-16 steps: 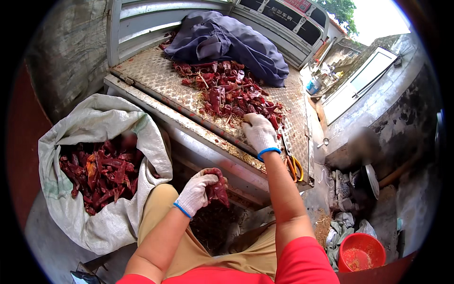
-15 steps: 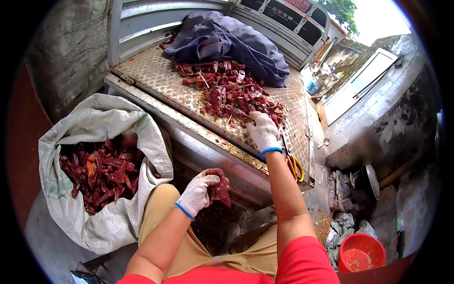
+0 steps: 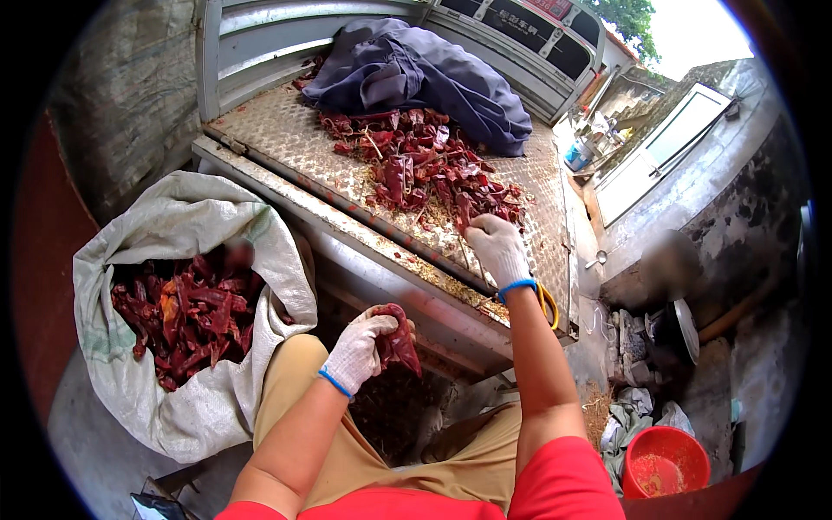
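My left hand [image 3: 357, 354], in a white knit glove with a blue cuff, is closed around dried red chilies [image 3: 399, 343] above my lap. On the metal truck bed, my gloved right hand [image 3: 501, 249] pinches a dried chili [image 3: 464, 210] at the near edge of a loose chili pile [image 3: 425, 169]. Scissors with orange handles [image 3: 548, 305] lie by my right wrist, their blades mostly hidden behind the hand. Left of my knee stands a white woven sack [image 3: 191, 416], its rim rolled down, with many dried chilies [image 3: 195, 316] inside.
A dark blue-grey cloth [image 3: 416, 74] covers the far part of the pile. The truck bed [image 3: 277, 147] has a raised front lip before me and side rails at the back. A red basin [image 3: 664, 464] and crumpled bags [image 3: 631, 420] sit on the floor at right.
My right hand has drawn slightly nearer and to the right, its fingers now closed on a chili from the pile. It now covers more of the scissors. My left hand stays nearly still.
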A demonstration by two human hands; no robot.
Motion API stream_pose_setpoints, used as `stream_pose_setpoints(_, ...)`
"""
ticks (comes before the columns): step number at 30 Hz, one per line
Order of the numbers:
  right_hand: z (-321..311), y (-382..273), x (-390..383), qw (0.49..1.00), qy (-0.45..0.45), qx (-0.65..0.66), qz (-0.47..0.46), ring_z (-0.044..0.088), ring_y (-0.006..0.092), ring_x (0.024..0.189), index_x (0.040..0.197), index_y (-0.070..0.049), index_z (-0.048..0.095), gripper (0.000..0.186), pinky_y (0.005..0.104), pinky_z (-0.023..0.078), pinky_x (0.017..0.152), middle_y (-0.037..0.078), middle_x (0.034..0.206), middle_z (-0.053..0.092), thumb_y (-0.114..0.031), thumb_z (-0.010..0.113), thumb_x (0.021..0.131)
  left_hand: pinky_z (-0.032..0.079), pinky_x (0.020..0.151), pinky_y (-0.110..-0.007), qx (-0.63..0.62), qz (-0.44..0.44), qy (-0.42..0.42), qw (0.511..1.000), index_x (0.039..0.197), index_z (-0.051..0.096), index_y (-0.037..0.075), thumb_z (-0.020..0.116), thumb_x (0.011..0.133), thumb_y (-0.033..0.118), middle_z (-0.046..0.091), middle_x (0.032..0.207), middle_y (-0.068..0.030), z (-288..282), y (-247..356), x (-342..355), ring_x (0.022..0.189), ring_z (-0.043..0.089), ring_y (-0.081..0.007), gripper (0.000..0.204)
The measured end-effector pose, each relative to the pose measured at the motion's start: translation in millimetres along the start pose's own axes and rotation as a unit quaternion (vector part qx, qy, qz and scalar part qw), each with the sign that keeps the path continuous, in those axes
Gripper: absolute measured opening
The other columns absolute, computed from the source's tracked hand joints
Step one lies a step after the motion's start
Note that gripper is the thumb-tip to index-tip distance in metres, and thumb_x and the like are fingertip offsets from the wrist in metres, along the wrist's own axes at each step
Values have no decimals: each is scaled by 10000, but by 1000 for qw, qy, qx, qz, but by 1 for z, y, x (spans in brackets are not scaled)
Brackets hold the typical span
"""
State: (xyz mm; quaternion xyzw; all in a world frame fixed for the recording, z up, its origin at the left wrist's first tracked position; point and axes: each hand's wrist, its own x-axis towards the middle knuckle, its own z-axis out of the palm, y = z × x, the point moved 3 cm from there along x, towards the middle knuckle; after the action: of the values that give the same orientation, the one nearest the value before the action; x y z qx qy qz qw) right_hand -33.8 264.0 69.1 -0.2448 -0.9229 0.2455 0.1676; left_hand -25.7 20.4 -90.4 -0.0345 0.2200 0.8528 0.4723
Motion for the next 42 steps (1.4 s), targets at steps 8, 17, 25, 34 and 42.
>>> stream_pose_setpoints(8, 25, -27, -120, 993, -34, 116, -5, 700, 241, 801, 939, -87, 747, 201, 364, 543, 752, 120, 849, 726, -236, 668, 830, 630, 655, -382, 12, 28, 14, 999, 1101, 603, 56, 583, 924, -2, 715, 974, -138, 3, 0, 1, 832, 729, -259, 187)
stream_pose_setpoints(17, 69, -52, -174, 980, -39, -179, -81, 707, 362, 755, 905, -115, 654, 155, 497, 559, 686, 149, 831, 702, -261, 649, 853, 607, 801, -328, -11, 51, -54, 997, 1204, 593, 64, 654, 975, 111, 705, 1049, -86, 16, -8, -12, 907, 699, -185, 242)
stream_pose_setpoints(25, 57, -53, -176, 969, -119, -110, -185, 711, 343, 789, 903, -81, 673, 184, 448, 570, 700, 143, 859, 712, -260, 632, 900, 573, 704, -317, -14, 19, 40, 999, 1146, 637, 56, 624, 994, 127, 695, 977, -61, -8, -23, 6, 841, 672, -175, 168)
stream_pose_setpoints(34, -78, 64, -107, 947, 54, -315, 32, 701, 340, 968, 1093, -127, 663, 297, 454, 553, 823, 179, 1012, 718, -322, 688, 870, 458, 532, -254, 95, -34, -57, 993, 1165, 621, 69, 655, 983, 218, 618, 836, 11, 12, -6, -7, 656, 550, -88, 238)
stream_pose_setpoints(42, -85, 96, -89, 926, -88, -339, 142, 688, 376, 1044, 1105, -78, 659, 416, 446, 536, 884, 214, 1073, 713, -285, 743, 754, 399, 476, -230, 194, 40, -56, 979, 1076, 650, 36, 687, 959, 184, 557, 711, 14, 26, -2, -13, 560, 475, -70, 192)
